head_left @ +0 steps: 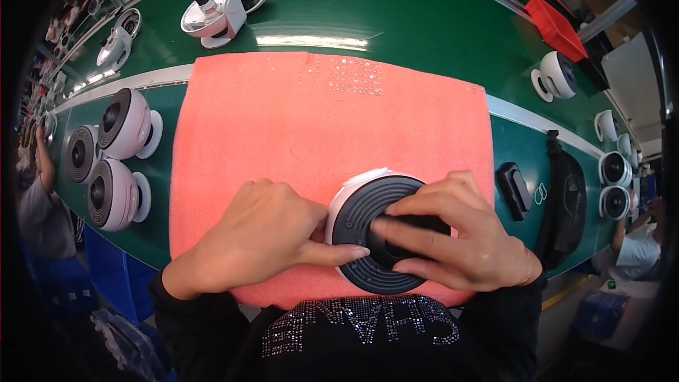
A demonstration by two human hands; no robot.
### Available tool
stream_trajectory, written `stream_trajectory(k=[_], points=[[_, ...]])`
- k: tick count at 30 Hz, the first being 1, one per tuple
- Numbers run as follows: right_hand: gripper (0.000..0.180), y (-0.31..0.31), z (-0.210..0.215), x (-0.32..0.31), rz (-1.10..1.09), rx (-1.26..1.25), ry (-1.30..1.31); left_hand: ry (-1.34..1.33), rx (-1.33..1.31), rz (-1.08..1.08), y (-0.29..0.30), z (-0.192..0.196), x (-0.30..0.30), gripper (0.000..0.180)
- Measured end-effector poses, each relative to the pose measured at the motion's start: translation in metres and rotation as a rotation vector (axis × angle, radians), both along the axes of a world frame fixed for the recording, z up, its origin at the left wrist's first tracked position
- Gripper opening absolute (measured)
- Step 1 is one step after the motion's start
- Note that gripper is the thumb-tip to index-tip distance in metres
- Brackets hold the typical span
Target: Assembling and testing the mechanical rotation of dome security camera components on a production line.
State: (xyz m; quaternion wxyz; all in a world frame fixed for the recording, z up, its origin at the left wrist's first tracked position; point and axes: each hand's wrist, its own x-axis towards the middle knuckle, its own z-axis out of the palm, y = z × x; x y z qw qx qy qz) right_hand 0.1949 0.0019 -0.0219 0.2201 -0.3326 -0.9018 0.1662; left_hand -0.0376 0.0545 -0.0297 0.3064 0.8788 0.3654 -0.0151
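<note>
The wearer's two bare hands were posed at a white round device (362,203) with a dark grey, ringed face, which lay face up on the near part of a pink foam mat (262,127), slightly right of its middle. The left hand (258,232) came in from the lower left, its back turned upward and its wrist slightly bent; the thumb extended to the right and lay flat across the lower left of the ringed face, while the other fingers curled down at the device's left side, partly hidden, so that the hand clasped the edge. The right hand (463,237) came in from the lower right and arched over the dark centre, its fingers bent and pointing left, with the thumb below them near the lower part of the face; one finger was blurred, and whether they gripped any part could not be told. Both forearms wore dark sleeves (201,322). Rows of small shiny dots (357,74) marked the mat's far portion. On the green worktop (424,14), three similar units (113,194) stood left of the mat, and an opened unit (212,18) lay beyond it; a small black case (514,191) and a black pouch (566,201) lay to the right.
</note>
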Motion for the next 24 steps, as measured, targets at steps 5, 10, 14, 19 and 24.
stream_trajectory(k=[5, 10, 14, 19, 24], points=[[0.046, 0.005, 0.001, -0.002, 0.162, -0.096, -0.039, 0.046, 0.057, -0.021, -0.001, -0.002, -0.004, 0.049], [0.053, 0.004, -0.032, 0.0, -0.377, -0.266, 0.171, 0.428, -0.027, -0.036, 0.002, 0.006, 0.003, 0.048], [0.044, 0.002, -0.038, -0.001, -0.38, -0.858, 0.439, -0.407, -0.5, 0.103, -0.007, -0.045, -0.001, 0.06], [0.057, 0.013, -0.019, -0.012, -0.333, -0.615, 0.411, -0.645, -0.318, 0.193, -0.02, -0.024, -0.001, 0.078], [0.063, 0.047, -0.015, -0.023, -0.241, -0.195, 0.503, -0.655, 0.003, 0.225, -0.009, -0.004, -0.005, 0.086]])
